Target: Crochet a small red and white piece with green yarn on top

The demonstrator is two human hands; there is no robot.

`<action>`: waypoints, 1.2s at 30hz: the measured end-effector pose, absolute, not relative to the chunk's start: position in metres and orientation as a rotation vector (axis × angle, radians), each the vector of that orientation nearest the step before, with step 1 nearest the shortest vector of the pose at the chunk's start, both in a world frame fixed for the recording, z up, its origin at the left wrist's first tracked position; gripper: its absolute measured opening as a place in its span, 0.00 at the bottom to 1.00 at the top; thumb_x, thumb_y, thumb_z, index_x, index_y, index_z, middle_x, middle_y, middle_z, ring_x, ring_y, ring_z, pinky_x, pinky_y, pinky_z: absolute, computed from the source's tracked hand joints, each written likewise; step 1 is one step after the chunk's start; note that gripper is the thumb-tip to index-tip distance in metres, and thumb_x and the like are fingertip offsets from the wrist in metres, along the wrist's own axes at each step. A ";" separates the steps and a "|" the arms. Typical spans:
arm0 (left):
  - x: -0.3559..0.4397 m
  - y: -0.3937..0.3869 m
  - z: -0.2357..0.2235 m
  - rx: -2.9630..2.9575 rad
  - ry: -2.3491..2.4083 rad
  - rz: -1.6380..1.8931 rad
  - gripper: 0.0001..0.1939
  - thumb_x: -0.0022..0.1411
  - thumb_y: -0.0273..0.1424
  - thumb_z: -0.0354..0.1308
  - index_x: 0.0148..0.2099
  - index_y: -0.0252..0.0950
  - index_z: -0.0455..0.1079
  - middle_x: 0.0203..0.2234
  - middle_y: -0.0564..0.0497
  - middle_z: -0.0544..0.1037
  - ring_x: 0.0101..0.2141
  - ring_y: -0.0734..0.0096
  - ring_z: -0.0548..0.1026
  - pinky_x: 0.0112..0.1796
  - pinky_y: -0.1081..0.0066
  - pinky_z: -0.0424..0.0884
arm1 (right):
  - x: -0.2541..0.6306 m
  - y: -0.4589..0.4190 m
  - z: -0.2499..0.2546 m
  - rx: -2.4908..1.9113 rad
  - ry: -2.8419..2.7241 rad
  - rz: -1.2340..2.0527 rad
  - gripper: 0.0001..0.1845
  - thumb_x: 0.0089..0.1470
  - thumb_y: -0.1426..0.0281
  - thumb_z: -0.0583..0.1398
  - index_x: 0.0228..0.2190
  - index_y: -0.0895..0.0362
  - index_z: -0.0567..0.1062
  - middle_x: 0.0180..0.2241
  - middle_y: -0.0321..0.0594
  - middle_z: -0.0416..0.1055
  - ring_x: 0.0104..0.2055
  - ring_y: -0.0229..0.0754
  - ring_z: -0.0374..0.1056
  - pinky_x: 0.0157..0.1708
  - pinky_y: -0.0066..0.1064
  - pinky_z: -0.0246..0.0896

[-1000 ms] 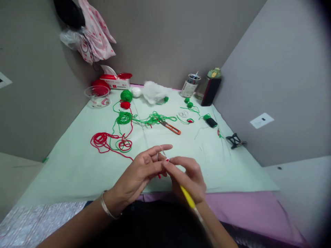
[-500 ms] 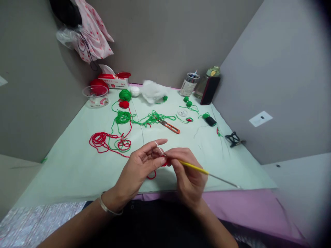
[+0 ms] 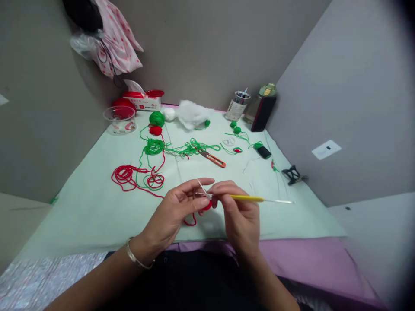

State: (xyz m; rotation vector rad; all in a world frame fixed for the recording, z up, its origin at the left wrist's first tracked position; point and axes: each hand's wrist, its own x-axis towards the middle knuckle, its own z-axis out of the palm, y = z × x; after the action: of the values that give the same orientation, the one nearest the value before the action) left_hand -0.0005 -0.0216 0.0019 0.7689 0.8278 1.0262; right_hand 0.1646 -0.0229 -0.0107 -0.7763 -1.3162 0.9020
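My left hand (image 3: 181, 203) pinches a small red and white crochet piece (image 3: 206, 204) between thumb and fingers. Over its raised index finger runs a strand of white yarn (image 3: 201, 186), stretched down to the piece. My right hand (image 3: 240, 211) grips a crochet hook (image 3: 248, 198) by its yellow handle. The hook's thin metal tip lies at the white yarn by the top of the piece; its other metal end points right. A loop of red yarn (image 3: 191, 223) hangs below my left hand. Part of the piece is hidden behind my fingers.
Loose red yarn (image 3: 125, 175) and green yarn (image 3: 154, 147) lie left of centre. Orange thread snips (image 3: 214, 160) rest beyond my hands. White stuffing (image 3: 193, 114), a plastic tub (image 3: 119, 122), a can (image 3: 238, 106) and a bottle (image 3: 253, 110) stand at the back. A black stand (image 3: 293, 175) sits right.
The crochet hook has swung from slanting down rightward to nearly level. Its tip now shows at the white yarn, and my right hand has turned slightly. My left hand keeps its hold.
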 end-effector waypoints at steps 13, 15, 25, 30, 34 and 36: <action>-0.006 -0.023 0.006 0.875 0.849 0.981 0.17 0.61 0.36 0.72 0.53 0.47 0.85 0.37 0.52 0.76 0.32 0.74 0.74 0.27 0.76 0.63 | 0.169 -0.018 -0.012 -0.701 -1.117 1.174 0.12 0.67 0.61 0.63 0.35 0.54 0.81 0.34 0.40 0.82 0.28 0.37 0.72 0.30 0.31 0.72; -0.007 -0.024 0.006 0.886 0.853 0.979 0.16 0.61 0.36 0.72 0.53 0.46 0.85 0.36 0.52 0.76 0.33 0.73 0.73 0.27 0.76 0.64 | 0.172 -0.019 -0.011 -0.655 -1.156 1.192 0.12 0.69 0.63 0.62 0.36 0.54 0.81 0.35 0.41 0.83 0.28 0.38 0.73 0.30 0.31 0.72; -0.009 -0.025 0.004 0.983 0.868 0.995 0.19 0.61 0.38 0.73 0.55 0.46 0.83 0.34 0.52 0.76 0.34 0.72 0.73 0.29 0.77 0.68 | 0.180 -0.032 -0.009 -0.712 -1.537 0.782 0.13 0.71 0.75 0.56 0.44 0.52 0.80 0.40 0.40 0.81 0.38 0.41 0.76 0.39 0.36 0.73; -0.010 -0.025 0.002 1.000 0.891 1.011 0.20 0.60 0.38 0.74 0.55 0.47 0.83 0.34 0.53 0.74 0.34 0.73 0.71 0.29 0.78 0.69 | 0.182 -0.033 -0.005 -0.725 -1.732 0.586 0.13 0.70 0.78 0.56 0.45 0.54 0.79 0.41 0.41 0.81 0.45 0.42 0.77 0.45 0.36 0.73; -0.006 -0.025 0.002 0.993 0.910 1.058 0.18 0.61 0.36 0.74 0.54 0.45 0.84 0.32 0.54 0.74 0.32 0.75 0.71 0.28 0.78 0.68 | 0.180 -0.033 -0.006 -0.715 -1.811 0.438 0.13 0.69 0.78 0.55 0.47 0.55 0.77 0.41 0.43 0.82 0.44 0.43 0.78 0.43 0.36 0.76; -0.003 -0.027 0.003 0.957 0.905 1.082 0.21 0.60 0.35 0.74 0.56 0.45 0.83 0.31 0.54 0.74 0.31 0.76 0.70 0.28 0.78 0.67 | 0.176 -0.034 -0.012 -0.729 -1.838 0.291 0.14 0.69 0.78 0.55 0.50 0.54 0.77 0.42 0.45 0.82 0.44 0.44 0.78 0.41 0.36 0.77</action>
State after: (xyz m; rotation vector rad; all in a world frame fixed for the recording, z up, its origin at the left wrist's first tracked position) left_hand -0.0025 -0.0270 0.0026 0.9568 0.9052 1.0824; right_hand 0.1764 -0.0341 -0.0121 -0.7290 -1.8383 0.2914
